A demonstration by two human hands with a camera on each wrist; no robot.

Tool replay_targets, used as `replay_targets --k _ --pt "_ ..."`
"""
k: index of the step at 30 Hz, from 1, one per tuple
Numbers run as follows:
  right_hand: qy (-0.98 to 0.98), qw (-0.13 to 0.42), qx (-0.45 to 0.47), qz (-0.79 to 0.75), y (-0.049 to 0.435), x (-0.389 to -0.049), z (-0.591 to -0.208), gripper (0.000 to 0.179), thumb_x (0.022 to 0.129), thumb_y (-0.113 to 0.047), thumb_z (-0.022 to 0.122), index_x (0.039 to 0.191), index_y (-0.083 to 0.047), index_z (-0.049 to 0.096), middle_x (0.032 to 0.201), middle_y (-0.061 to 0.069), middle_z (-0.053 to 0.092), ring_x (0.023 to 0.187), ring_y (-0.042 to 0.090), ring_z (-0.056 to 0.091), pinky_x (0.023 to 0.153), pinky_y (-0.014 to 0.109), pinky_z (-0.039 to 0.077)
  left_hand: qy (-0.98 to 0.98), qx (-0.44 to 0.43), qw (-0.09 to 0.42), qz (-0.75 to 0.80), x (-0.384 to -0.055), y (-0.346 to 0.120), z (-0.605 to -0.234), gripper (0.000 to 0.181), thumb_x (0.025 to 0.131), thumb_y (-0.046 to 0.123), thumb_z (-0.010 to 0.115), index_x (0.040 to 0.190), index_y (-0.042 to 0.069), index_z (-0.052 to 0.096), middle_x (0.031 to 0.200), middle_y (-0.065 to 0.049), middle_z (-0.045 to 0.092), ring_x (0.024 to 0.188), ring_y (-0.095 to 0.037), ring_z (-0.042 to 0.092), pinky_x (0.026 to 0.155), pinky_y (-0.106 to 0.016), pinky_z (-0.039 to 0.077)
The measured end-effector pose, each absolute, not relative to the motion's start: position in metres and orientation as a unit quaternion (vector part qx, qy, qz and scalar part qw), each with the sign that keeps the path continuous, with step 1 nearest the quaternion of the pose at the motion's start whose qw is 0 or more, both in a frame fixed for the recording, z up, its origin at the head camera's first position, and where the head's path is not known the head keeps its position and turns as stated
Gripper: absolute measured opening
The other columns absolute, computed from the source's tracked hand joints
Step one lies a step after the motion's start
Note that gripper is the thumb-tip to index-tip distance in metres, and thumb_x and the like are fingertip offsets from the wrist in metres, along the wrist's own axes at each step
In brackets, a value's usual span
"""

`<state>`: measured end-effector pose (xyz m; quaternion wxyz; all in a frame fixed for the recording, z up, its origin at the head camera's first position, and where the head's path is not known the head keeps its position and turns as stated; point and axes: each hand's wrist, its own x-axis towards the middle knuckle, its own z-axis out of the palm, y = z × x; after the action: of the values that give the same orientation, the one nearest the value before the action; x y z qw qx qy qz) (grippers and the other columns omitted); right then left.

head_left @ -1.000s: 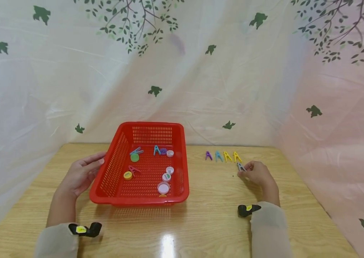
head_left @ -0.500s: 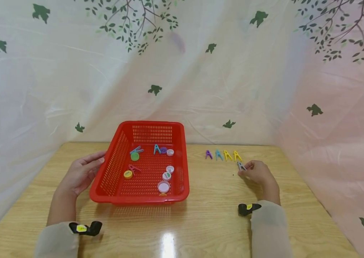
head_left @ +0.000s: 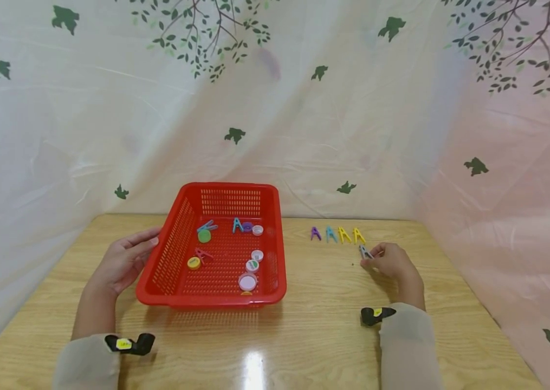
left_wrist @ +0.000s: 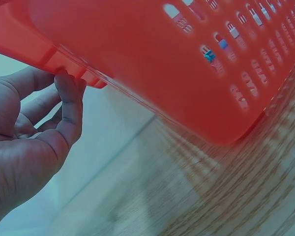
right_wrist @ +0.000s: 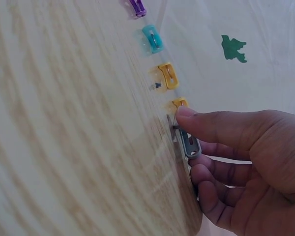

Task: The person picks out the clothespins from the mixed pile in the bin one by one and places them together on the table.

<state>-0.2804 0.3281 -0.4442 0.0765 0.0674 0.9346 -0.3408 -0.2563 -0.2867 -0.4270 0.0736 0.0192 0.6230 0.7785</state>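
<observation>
My left hand [head_left: 125, 262] holds the left rim of a red plastic basket [head_left: 208, 301]. In the left wrist view its thumb and fingertips [left_wrist: 69, 98] meet at the basket's lip. At the right of the table my right hand [head_left: 392, 262] pinches a grey clothespin [head_left: 364, 252], close over the wood. The right wrist view shows the thumb on one side of the grey clothespin [right_wrist: 189, 143] and fingers on the other. Behind it stand a purple clothespin [head_left: 316, 234], a light blue clothespin [head_left: 330, 234] and two yellow clothespins [head_left: 345, 235] in a row.
Inside the basket lie blue clothespins [head_left: 238, 225], a pink clothespin [head_left: 203, 254], a green cap [head_left: 204, 236], a yellow cap [head_left: 194, 263] and several whitish caps [head_left: 247, 281]. A pale leaf-printed curtain [head_left: 304, 135] hangs along the back edge of the wooden table [head_left: 323, 325].
</observation>
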Motion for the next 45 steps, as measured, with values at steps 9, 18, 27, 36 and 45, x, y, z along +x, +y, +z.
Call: replay_targets --k 9,18,27,36,45 --pt "0.932 0.084 0.075 -0.345 0.326 -0.28 -0.44 0.043 0.089 -0.032 0.081 0.111 0.0 0.061 0.108 0.018 0.062 0.096 0.032 0.053 0.081 0.043 0.045 0.616 0.025 0.074 0.784 -0.255 -0.289 -0.428 0.042 0.1 0.018 0.068 0.142 0.013 0.063 0.119 0.007 0.074 0.103 -0.011 0.071 0.088 -0.03 0.059" --pt "0.932 0.086 0.081 -0.343 0.328 -0.276 -0.436 0.052 0.092 -0.038 0.077 0.121 0.002 0.058 0.119 0.023 0.06 0.103 0.036 0.055 0.082 0.046 0.049 0.618 0.027 0.073 0.782 -0.253 -0.288 -0.427 0.042 0.101 0.018 0.068 0.142 0.013 0.063 0.12 0.008 0.073 0.104 -0.011 0.071 0.088 -0.03 0.059" --pt "0.943 0.06 0.059 -0.322 0.325 -0.276 -0.429 0.053 0.098 -0.04 0.068 0.127 0.003 0.057 0.128 0.03 0.059 0.111 0.043 0.059 0.088 0.055 0.052 0.616 0.027 0.075 0.784 -0.254 -0.286 -0.428 0.041 0.101 0.016 0.066 0.142 0.012 0.063 0.12 0.006 0.074 0.102 -0.012 0.072 0.088 -0.031 0.059" --pt "0.951 0.028 0.004 -0.307 0.296 -0.285 -0.415 0.052 0.098 -0.036 0.068 0.127 0.005 0.058 0.12 0.028 0.063 0.103 0.038 0.062 0.081 0.048 0.056 0.623 0.03 0.073 0.779 -0.257 -0.286 -0.428 0.042 0.101 0.019 0.067 0.142 0.013 0.063 0.12 0.007 0.074 0.103 -0.012 0.071 0.088 -0.031 0.059" --pt "0.952 0.018 -0.024 -0.306 0.27 -0.292 -0.407 0.049 0.099 -0.032 0.069 0.129 0.006 0.058 0.113 0.024 0.065 0.093 0.032 0.064 0.074 0.042 0.057 0.623 0.02 0.076 0.778 -0.255 -0.286 -0.427 0.043 0.1 0.019 0.068 0.142 0.013 0.062 0.12 0.007 0.073 0.104 -0.012 0.071 0.089 -0.03 0.059"
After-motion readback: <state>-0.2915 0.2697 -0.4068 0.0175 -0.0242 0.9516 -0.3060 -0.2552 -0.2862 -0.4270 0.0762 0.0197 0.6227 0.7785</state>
